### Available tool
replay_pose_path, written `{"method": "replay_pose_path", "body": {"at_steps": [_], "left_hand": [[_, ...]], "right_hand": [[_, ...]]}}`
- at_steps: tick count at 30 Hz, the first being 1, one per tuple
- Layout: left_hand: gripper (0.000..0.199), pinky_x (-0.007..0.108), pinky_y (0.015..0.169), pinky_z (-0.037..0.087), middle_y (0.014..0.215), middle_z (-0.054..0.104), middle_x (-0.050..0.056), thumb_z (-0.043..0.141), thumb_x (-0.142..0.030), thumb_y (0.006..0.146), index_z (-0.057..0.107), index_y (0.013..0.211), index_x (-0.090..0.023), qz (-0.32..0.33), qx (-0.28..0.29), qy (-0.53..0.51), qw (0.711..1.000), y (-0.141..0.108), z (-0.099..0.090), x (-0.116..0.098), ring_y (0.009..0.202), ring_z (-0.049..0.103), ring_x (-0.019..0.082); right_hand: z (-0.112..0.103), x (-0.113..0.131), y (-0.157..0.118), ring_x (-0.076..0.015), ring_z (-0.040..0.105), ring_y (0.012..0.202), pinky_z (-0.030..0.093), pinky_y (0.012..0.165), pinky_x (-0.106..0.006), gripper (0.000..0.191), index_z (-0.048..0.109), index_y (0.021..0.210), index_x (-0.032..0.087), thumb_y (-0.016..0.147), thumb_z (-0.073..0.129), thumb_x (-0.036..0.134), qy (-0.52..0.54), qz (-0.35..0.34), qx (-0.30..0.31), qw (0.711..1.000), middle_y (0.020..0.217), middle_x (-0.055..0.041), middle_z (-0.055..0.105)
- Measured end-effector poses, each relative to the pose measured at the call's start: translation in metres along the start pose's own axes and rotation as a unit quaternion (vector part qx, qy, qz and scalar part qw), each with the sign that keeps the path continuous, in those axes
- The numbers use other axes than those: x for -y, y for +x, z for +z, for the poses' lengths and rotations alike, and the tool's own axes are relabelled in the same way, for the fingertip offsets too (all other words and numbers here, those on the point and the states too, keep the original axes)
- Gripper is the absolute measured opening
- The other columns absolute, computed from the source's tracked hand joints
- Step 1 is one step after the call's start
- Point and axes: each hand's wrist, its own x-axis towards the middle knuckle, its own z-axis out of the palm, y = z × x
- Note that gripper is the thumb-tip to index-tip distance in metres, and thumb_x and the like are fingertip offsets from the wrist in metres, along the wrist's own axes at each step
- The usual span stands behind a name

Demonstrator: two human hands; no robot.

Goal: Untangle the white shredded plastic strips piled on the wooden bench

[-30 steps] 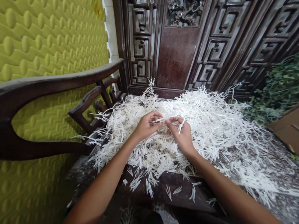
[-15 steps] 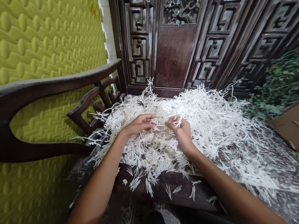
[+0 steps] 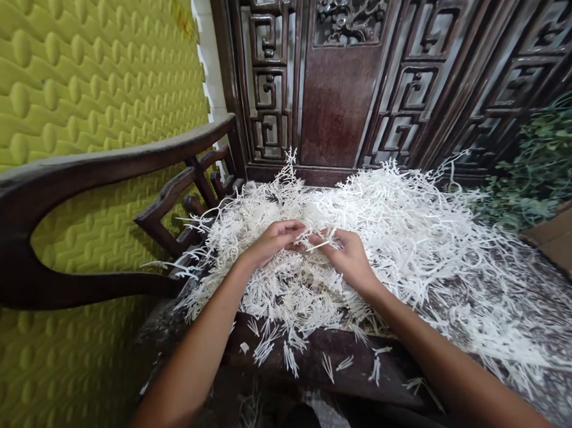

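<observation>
A heap of white branched plastic sprigs (image 3: 410,220) covers the dark wooden bench seat (image 3: 307,355). Above its middle, my left hand (image 3: 279,240) is closed with thumb and fingers around part of a white sprig (image 3: 319,241). My right hand (image 3: 348,255) pinches the same area from the other side, and a thin white stem sticks out by its thumb. The fingertips of both hands nearly meet. Fine pieces between the fingers blend with the heap behind them.
A curved wooden armrest (image 3: 111,160) stands at the left before a yellow-green textured wall (image 3: 102,57). Behind the heap rises a carved wooden backrest (image 3: 339,108). Green artificial foliage (image 3: 548,157) and a cardboard box (image 3: 566,232) are at the right. Several loose sprigs lie along the front edge.
My right hand has moved left, closer to my left hand, and its fingers now meet around the white sprig. The view has shifted slightly.
</observation>
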Motion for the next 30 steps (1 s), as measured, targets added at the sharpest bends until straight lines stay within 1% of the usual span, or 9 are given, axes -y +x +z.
{"method": "replay_pose_path", "body": {"at_steps": [3, 6, 9, 13, 15, 18, 23, 26, 30], "left_hand": [[0.021, 0.028, 0.073, 0.052, 0.097, 0.063, 0.007, 0.069, -0.034, 0.080, 0.066, 0.091, -0.017, 0.011, 0.015, 0.022, 1.000, 0.000, 0.000, 0.001, 0.079, 0.060, 0.013], [0.019, 0.028, 0.071, 0.050, 0.093, 0.064, 0.005, 0.067, -0.035, 0.081, 0.066, 0.090, -0.018, 0.011, 0.008, 0.054, 0.998, 0.000, 0.001, 0.001, 0.076, 0.059, 0.011], [0.018, 0.029, 0.070, 0.049, 0.094, 0.063, 0.006, 0.062, -0.035, 0.085, 0.066, 0.090, -0.019, -0.003, -0.011, 0.068, 0.998, 0.001, 0.001, 0.004, 0.078, 0.059, 0.013], [0.024, 0.032, 0.074, 0.048, 0.097, 0.064, 0.007, 0.058, -0.041, 0.085, 0.065, 0.092, -0.019, -0.044, -0.065, 0.092, 0.993, 0.002, 0.002, 0.009, 0.085, 0.059, 0.017], [0.026, 0.032, 0.074, 0.046, 0.095, 0.064, 0.007, 0.058, -0.043, 0.085, 0.065, 0.090, -0.018, -0.054, -0.090, 0.112, 0.988, 0.002, 0.002, 0.011, 0.085, 0.059, 0.018], [0.024, 0.029, 0.070, 0.044, 0.088, 0.063, 0.005, 0.056, -0.040, 0.086, 0.063, 0.086, -0.017, -0.035, -0.096, 0.110, 0.989, 0.003, 0.004, 0.012, 0.079, 0.057, 0.016], [0.023, 0.024, 0.061, 0.040, 0.076, 0.057, 0.002, 0.060, -0.038, 0.084, 0.060, 0.079, -0.015, 0.011, -0.069, 0.077, 0.995, 0.006, 0.005, 0.015, 0.068, 0.053, 0.012], [0.017, 0.024, 0.059, 0.040, 0.078, 0.057, 0.002, 0.059, -0.032, 0.083, 0.061, 0.079, -0.016, 0.012, -0.083, 0.091, 0.992, 0.008, 0.004, 0.017, 0.067, 0.052, 0.011], [0.013, 0.024, 0.060, 0.043, 0.081, 0.058, 0.003, 0.056, -0.028, 0.084, 0.062, 0.083, -0.016, 0.008, -0.091, 0.109, 0.990, 0.009, 0.003, 0.018, 0.068, 0.052, 0.011]], "right_hand": [[-0.001, -0.002, 0.001, -0.0159, 0.055, 0.064, 0.040, 0.058, -0.026, 0.035, 0.073, 0.089, 0.017, 0.079, 0.066, 0.050, -0.019, -0.030, -0.020, 0.999, 0.074, -0.0026, 0.066], [-0.002, 0.000, 0.000, -0.0138, 0.051, 0.056, 0.037, 0.051, -0.025, 0.041, 0.073, 0.092, 0.015, 0.079, 0.065, 0.053, -0.016, -0.011, 0.007, 1.000, 0.074, -0.0038, 0.067], [-0.002, 0.003, -0.002, -0.0129, 0.049, 0.050, 0.035, 0.046, -0.025, 0.045, 0.073, 0.099, 0.015, 0.080, 0.063, 0.055, -0.022, 0.011, 0.029, 0.999, 0.077, -0.0057, 0.069], [-0.002, 0.005, -0.002, -0.0176, 0.060, 0.064, 0.044, 0.054, -0.028, 0.043, 0.072, 0.109, 0.018, 0.082, 0.062, 0.051, -0.038, 0.008, 0.022, 0.999, 0.097, -0.0091, 0.071], [-0.002, 0.005, -0.002, -0.0189, 0.062, 0.068, 0.046, 0.057, -0.029, 0.043, 0.072, 0.109, 0.017, 0.083, 0.061, 0.050, -0.035, 0.004, 0.024, 0.999, 0.100, -0.0097, 0.071], [-0.003, 0.005, -0.001, -0.0176, 0.060, 0.063, 0.044, 0.054, -0.028, 0.041, 0.073, 0.104, 0.016, 0.084, 0.060, 0.049, -0.040, 0.000, 0.032, 0.999, 0.094, -0.0086, 0.072], [-0.005, 0.005, 0.000, -0.0166, 0.058, 0.059, 0.040, 0.052, -0.026, 0.040, 0.072, 0.099, 0.015, 0.086, 0.056, 0.049, -0.075, -0.011, 0.071, 0.995, 0.074, -0.0049, 0.068], [-0.006, 0.007, -0.001, -0.0166, 0.056, 0.057, 0.038, 0.051, -0.026, 0.039, 0.072, 0.093, 0.014, 0.087, 0.055, 0.050, -0.090, -0.020, 0.086, 0.992, 0.070, -0.0042, 0.066], [-0.007, 0.010, -0.001, -0.0169, 0.057, 0.059, 0.039, 0.052, -0.027, 0.037, 0.072, 0.086, 0.015, 0.086, 0.055, 0.047, -0.090, -0.031, 0.105, 0.990, 0.071, -0.0043, 0.067]]}}
